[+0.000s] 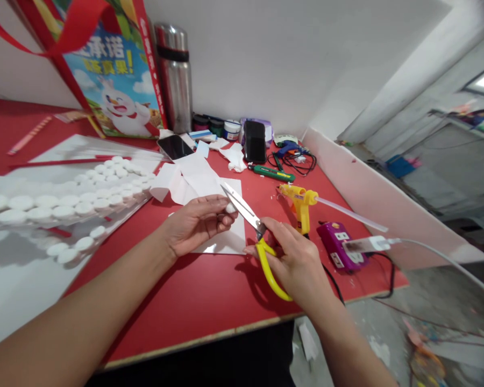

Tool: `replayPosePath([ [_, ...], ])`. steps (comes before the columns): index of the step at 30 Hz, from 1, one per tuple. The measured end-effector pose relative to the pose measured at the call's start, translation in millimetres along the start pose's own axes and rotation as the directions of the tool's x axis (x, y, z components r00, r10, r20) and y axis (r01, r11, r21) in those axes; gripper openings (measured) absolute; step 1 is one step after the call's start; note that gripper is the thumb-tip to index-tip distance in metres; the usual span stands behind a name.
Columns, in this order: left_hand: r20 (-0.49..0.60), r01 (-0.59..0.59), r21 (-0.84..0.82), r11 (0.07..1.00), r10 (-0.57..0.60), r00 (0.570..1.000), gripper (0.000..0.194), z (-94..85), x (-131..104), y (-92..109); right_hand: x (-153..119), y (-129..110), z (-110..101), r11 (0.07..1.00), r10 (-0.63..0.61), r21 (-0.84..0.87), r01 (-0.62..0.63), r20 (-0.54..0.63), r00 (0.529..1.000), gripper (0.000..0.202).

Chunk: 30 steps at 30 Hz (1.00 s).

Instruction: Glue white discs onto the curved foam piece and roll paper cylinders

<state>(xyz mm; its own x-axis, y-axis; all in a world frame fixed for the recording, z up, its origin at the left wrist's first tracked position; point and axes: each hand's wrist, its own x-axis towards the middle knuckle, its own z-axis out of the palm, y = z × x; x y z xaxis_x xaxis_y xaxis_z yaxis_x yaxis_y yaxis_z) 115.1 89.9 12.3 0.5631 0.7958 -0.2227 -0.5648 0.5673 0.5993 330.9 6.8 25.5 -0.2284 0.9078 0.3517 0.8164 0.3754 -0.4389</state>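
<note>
My left hand (199, 223) pinches a small white piece (230, 208), its exact kind too small to make out, between thumb and fingers. Yellow-handled scissors (271, 269) are gripped in my right hand (292, 252); their blades point up and left, the tips just beside the white piece. Under both hands lies a white sheet (236, 236) on the red table (193, 301). To the left, rows of white round discs (68, 207) form a curved structure on a pale board (28, 285).
A yellow glue gun (302, 201) and a purple power strip (341, 244) with a plugged-in charger lie at right. Behind are a green utility knife (272, 172), black phone (175, 147), torn paper (201, 169), steel thermos (175, 80) and printed bag (116, 80).
</note>
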Motion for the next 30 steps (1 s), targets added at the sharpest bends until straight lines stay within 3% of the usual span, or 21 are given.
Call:
replayPosePath([
  [4,-0.040,-0.026,0.001,1.000,0.026,0.999,0.018,2.6,-0.8,-1.5,1.6,0.3,0.0,0.965,0.225,0.142,-0.222,-0.008,0.974,0.040],
  [6,-0.051,-0.053,0.014,0.998,0.054,0.997,0.022,3.9,-1.0,-2.7,3.7,-1.2,-2.4,0.940,0.281,0.199,-0.278,0.013,0.960,0.040],
  [17,0.018,-0.229,0.144,0.963,0.229,0.973,0.026,2.9,0.0,-6.2,-1.8,-12.0,-8.2,0.975,0.177,0.116,-0.191,0.126,0.976,0.070],
  [30,0.059,-0.271,0.207,0.940,0.265,0.962,0.025,5.5,-1.9,-5.8,2.1,-14.9,-5.8,0.989,0.148,0.003,-0.149,0.083,0.985,0.068],
])
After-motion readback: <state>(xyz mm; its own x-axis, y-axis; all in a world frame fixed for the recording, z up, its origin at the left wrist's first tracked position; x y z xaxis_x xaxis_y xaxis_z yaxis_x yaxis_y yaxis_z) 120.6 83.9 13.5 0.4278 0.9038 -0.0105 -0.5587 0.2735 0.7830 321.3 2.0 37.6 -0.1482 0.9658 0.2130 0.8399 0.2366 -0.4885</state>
